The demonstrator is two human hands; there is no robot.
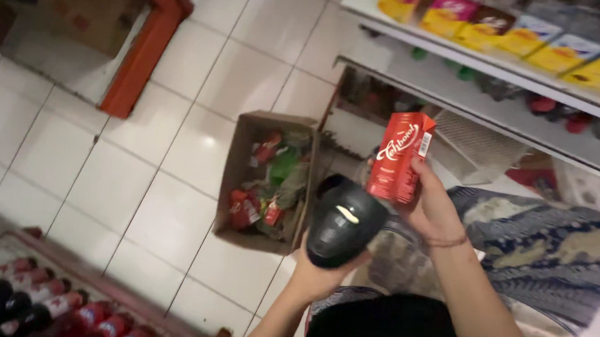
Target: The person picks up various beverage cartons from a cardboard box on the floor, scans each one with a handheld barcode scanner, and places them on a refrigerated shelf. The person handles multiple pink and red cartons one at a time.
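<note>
**A:** From the head camera, what is in each hand?

**B:** The right hand (pixel 431 210) is clasped around a red drink carton (pixel 399 157), fingers wrapped about its lower half, the carton upright and tilted a little; the left hand (pixel 321 270) grips a black handheld scanner (pixel 344 223) from below, its head raised toward the carton.

**A:** How do the two sit against each other?

**B:** The scanner is just left of the carton's base and slightly below it; whether they touch, I cannot tell; a thin red band circles the right wrist under the carton.

**A:** And around the carton?

**B:** Left of it and lower, on the white tiled floor (pixel 139 186), an open cardboard box (pixel 238 178) holds mixed red and green packets; above and right of the carton run white shelves (pixel 458 77), with yellow and pink boxes (pixel 564 49) in a row on the upper one and blurred bottles beneath; right of the carton and below it lies a blue and cream patterned cloth (pixel 558 254).

**A:** Farther off?

**B:** Far to the carton's lower left, a rack of dark bottles with red caps (pixel 41 309); far to its upper left, an orange frame (pixel 148 45) at the floor's edge.
</note>
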